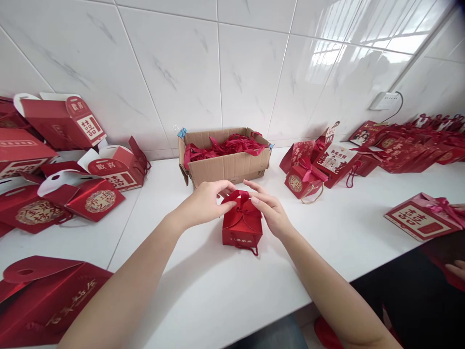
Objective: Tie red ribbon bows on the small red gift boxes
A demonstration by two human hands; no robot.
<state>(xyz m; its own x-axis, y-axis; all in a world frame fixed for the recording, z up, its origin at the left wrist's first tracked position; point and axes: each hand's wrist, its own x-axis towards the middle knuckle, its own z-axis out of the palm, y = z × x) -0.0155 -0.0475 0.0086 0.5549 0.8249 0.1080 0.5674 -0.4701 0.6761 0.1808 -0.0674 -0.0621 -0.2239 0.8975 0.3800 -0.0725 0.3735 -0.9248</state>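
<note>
A small red gift box (242, 234) with gold lettering on its front stands on the white table, its top flaps folded in. A red ribbon (240, 195) forms a loop over the box top, and a dark red cord hangs down the front. From the left, my left hand (209, 202) pinches the ribbon's loop between thumb and fingers. On the other side, my right hand (269, 207) is closed on the ribbon with thumb and curved fingers, the forefinger reaching out above. The ribbon's ends are partly hidden by my fingers.
Behind the box is a cardboard carton (225, 169) full of red ribbons. Red boxes (98, 201) crowd the left side. A ribboned box (303, 182) and others stand at the right, near a power strip (385, 101). A co-worker's hand (458, 268) shows at the right edge.
</note>
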